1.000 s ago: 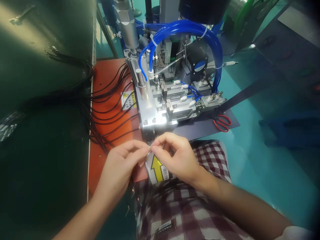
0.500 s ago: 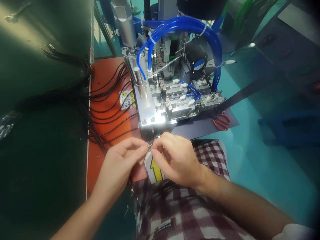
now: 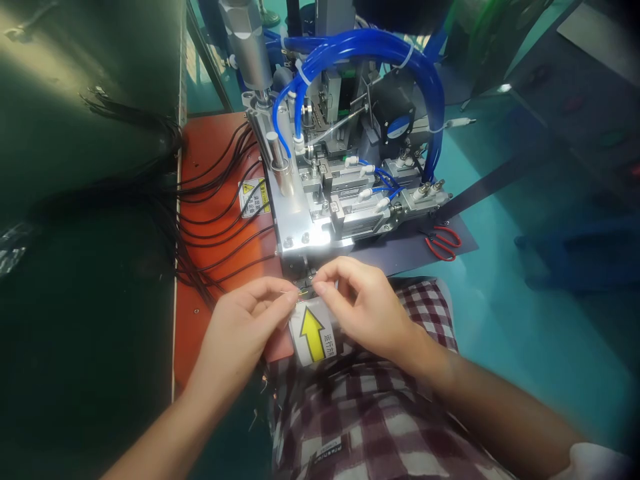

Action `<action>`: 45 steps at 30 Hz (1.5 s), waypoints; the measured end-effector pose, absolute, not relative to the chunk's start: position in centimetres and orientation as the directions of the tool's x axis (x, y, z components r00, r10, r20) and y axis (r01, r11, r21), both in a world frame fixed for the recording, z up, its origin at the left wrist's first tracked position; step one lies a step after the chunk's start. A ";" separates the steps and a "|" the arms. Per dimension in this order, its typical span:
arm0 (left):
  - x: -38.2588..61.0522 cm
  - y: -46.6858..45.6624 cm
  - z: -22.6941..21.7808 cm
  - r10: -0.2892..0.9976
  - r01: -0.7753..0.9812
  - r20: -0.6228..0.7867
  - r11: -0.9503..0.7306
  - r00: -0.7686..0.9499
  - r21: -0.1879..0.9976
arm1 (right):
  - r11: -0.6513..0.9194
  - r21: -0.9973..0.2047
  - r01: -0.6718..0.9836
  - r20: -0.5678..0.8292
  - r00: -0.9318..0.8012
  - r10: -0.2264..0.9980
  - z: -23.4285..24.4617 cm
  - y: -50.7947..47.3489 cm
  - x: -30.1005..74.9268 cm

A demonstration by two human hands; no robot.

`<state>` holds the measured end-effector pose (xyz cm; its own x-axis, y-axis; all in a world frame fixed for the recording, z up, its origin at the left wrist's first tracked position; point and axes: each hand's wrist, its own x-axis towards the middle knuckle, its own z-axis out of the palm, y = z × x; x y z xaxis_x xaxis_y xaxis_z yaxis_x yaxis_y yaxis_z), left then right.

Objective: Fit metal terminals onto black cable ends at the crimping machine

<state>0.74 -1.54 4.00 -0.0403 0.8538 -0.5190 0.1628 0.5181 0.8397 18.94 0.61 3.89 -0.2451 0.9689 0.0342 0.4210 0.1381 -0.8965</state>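
Observation:
My left hand (image 3: 250, 317) is closed in a pinch on thin wires (image 3: 303, 292), whose fine yellowish ends poke out past the fingertips. To its right, my right hand (image 3: 363, 303) is also pinched, thumb against forefinger, a small gap away from those ends. Whatever it may hold is too small to make out. Both hands are just in front of the near end of a metal machine (image 3: 320, 233). Below the fingertips shows a white label with a yellow arrow (image 3: 313, 333).
Black cables (image 3: 215, 217) run from the dark green surface (image 3: 90, 320) across an orange plate (image 3: 200, 333) to the machine. Thick blue air hoses (image 3: 370, 47) arch above it. Red-handled snips (image 3: 443, 243) lie at the right on a grey board (image 3: 463, 243).
My right hand has moved slightly right and up, away from my left fingertips, uncovering the wire ends and more of the arrow label. My left hand has barely moved.

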 end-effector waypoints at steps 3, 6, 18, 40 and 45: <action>0.8 -1.5 4.0 0.865 0.150 -0.499 0.502 -0.056 0.852 | -0.037 -0.940 0.340 -0.117 -0.220 0.968 3.9 0.5 18.8; 0.8 -1.6 3.9 0.870 0.136 -0.490 0.493 -0.057 0.859 | -0.160 -0.951 0.266 -0.223 -0.226 0.948 3.8 0.6 18.3; 0.4 -1.8 3.3 0.879 0.123 -0.476 0.477 -0.043 0.870 | -0.461 -0.887 0.010 -0.436 -0.344 0.832 4.2 1.4 18.2; 0.8 -1.2 4.8 0.877 -0.208 -0.478 0.475 0.036 0.855 | -0.385 -0.923 -0.004 -0.360 -0.348 0.865 4.1 0.8 17.5; 0.3 -1.2 4.2 0.879 -0.097 -0.475 0.476 0.039 0.874 | -0.378 -0.926 -0.014 -0.346 -0.372 0.861 4.1 0.8 17.7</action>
